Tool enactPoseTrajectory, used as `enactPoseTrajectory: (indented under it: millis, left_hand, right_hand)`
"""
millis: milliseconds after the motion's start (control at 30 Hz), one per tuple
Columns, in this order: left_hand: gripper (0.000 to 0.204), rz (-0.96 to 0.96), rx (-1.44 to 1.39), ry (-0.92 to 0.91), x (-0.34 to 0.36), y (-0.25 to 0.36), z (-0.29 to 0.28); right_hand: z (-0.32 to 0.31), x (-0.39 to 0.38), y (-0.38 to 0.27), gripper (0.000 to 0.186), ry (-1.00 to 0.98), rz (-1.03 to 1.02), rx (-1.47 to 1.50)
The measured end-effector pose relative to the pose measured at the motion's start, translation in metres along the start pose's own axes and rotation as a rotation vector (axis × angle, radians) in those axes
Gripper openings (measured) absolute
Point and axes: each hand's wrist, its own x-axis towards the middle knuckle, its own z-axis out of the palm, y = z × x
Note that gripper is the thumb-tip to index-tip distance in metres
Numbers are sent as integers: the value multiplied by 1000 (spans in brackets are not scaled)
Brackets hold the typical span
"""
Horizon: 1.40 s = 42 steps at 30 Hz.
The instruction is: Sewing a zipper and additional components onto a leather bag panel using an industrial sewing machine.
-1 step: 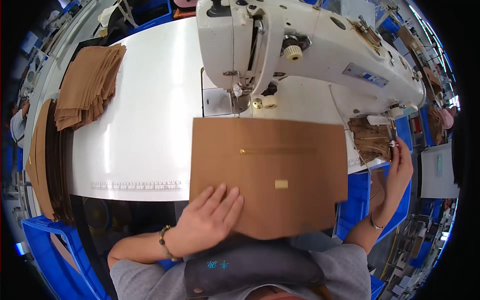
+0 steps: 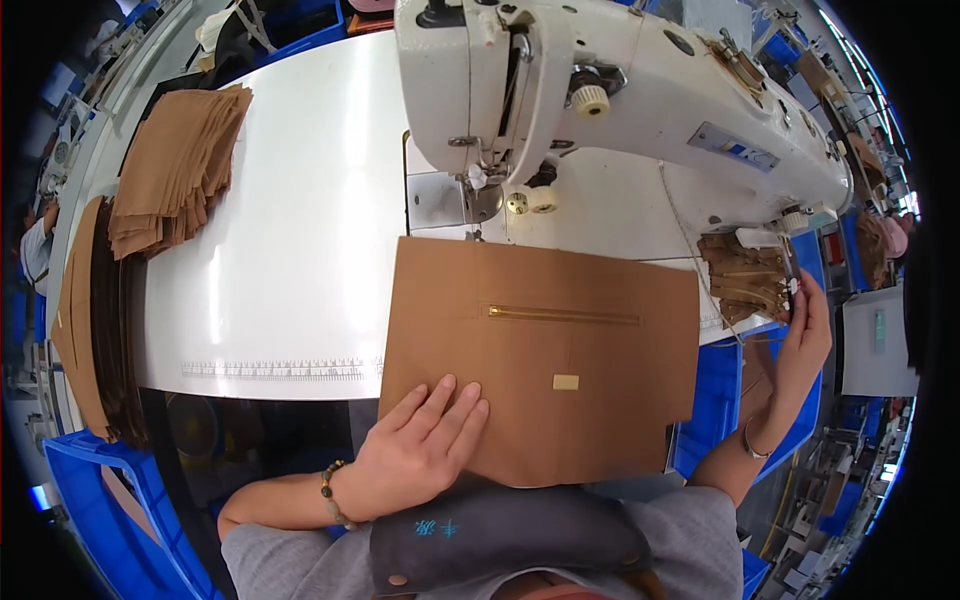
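Observation:
My left hand [image 2: 425, 450] lies with fingers outspread on a brown panel [image 2: 540, 360] with a gold zipper [image 2: 563, 314] and a small pale yellow patch [image 2: 565, 382]. The panel rests at the front of the white table [image 2: 280, 280], below the needle area of a white sewing machine [image 2: 640, 110]. At the right, my right hand [image 2: 808, 310] has its fingers closed at the edge of a bundle of brown zipper strips [image 2: 745, 275], beside a small white piece; what exactly it grips is unclear.
Stacks of brown pieces [image 2: 175, 165] and longer panels [image 2: 85, 320] lie at the table's left. Blue bins stand at lower left [image 2: 75, 450] and right [image 2: 705, 400]. A grey workbench [image 2: 875, 350] is farther right. Another person [image 2: 38, 250] is at the far left.
The brown panel has shifted slightly right and toward me, tilting a little, with my left hand moving down alongside it. My right hand has moved slightly right.

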Motion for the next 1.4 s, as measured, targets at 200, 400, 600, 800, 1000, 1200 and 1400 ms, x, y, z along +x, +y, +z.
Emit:
enactPoseTrajectory:
  millis: [200, 400, 600, 800, 1000, 1200, 1400]
  left_hand:
    - [40, -99, -29, 44, -25, 5, 23]
    - [35, -132, -8, 159, -25, 5, 36]
    - [33, -145, -60, 245, -32, -1, 52]
    - [30, -125, -128, 306, -39, -6, 64]
    - [31, -75, -80, 357, -41, -9, 72]
    - [30, -72, -79, 345, -45, -10, 70]
    - [29, -63, -87, 330, -50, -10, 69]
  right_hand:
    - [50, -31, -82, 33, -432, -468, 164]
    - [141, -52, -150, 29, -524, -1026, 70]
    - [168, -49, -164, 28, -625, -1233, 145]
    - [172, -15, -158, 28, -569, -1173, 59]
    - [189, -20, -170, 25, -700, -1191, 35]
    - [146, 2, -108, 22, -562, -859, -43]
    - [112, 11, -51, 26, -419, -805, 6]
